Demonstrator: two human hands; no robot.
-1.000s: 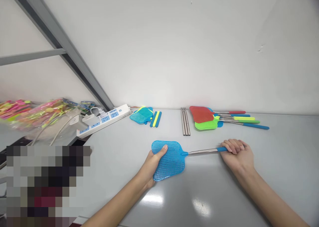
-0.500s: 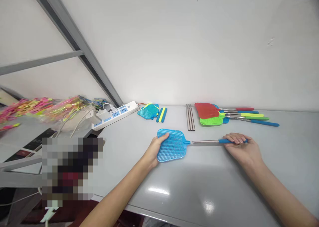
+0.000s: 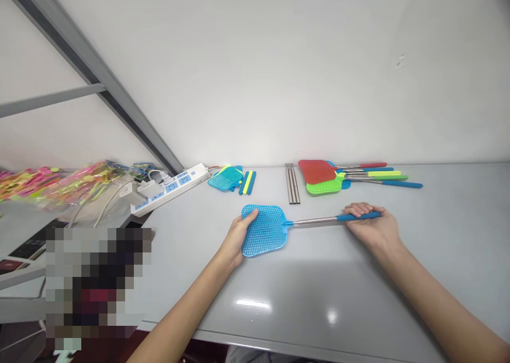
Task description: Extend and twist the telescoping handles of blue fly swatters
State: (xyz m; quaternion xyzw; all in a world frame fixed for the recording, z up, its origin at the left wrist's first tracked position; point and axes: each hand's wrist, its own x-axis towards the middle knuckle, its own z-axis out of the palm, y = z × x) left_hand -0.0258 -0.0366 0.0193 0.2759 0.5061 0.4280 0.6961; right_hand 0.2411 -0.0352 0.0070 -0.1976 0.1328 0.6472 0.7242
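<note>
Over the glossy grey table, mid-frame, we apparently steadied a blue plastic-mesh swatter, left hand pinching its head, right hand curled around its handle; any move likely called for both grips together.

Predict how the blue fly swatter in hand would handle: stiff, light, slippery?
The held fly swatter is probably light, its head riddled with holes. That flat head likely flexes, while the straight metal rod looks stiff, though its shine suggests slipperiness.
</note>
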